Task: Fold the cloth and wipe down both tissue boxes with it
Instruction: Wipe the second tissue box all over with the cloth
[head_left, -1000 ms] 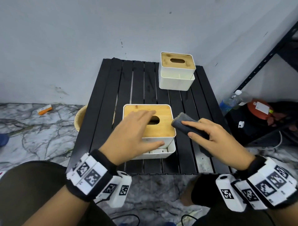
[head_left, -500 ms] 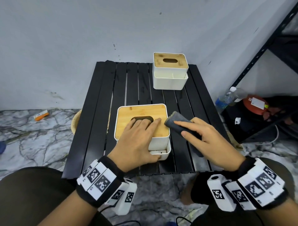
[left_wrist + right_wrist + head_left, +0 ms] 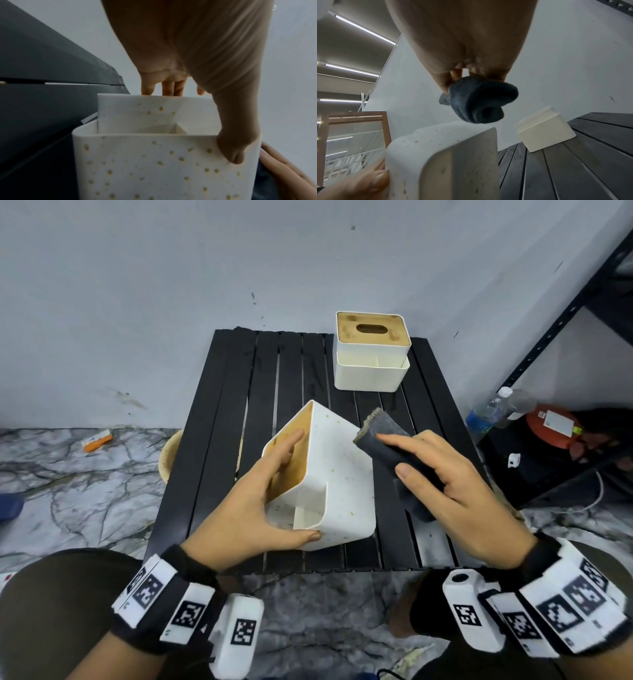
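Two tissue boxes (image 3: 329,474) (image 3: 371,354), one cloth (image 3: 387,446), two hands (image 3: 239,508) (image 3: 455,491)

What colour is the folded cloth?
Dark blue-grey folded cloth, gripped by the right hand; clearest in the head view.

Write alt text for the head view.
A left hand tips a speckled white tissue box onto its edge on a black slatted table, while the right hand holds a folded dark cloth beside it. A second tissue box stands behind.
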